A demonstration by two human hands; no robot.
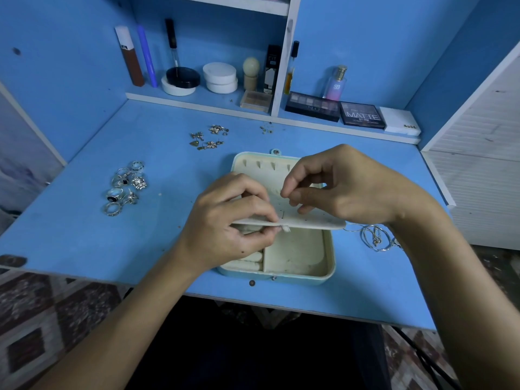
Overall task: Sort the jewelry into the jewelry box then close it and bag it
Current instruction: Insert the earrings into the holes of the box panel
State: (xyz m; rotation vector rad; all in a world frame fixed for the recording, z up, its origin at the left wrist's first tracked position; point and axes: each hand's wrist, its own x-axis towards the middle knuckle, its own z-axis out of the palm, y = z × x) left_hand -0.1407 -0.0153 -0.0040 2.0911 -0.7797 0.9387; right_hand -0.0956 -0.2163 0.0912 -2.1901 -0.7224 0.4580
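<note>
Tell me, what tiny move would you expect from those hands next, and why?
Probably seating the earring into the panel. The left hand pinches the cream earring panel at its front edge, above the open jewelry box, while the right hand works on its holed top face. Whether it holds a stud is hidden. More earrings wait on the desk.

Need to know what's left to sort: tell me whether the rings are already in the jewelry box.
No, the rings lie in a cluster on the desk, left of the open jewelry box.
</note>
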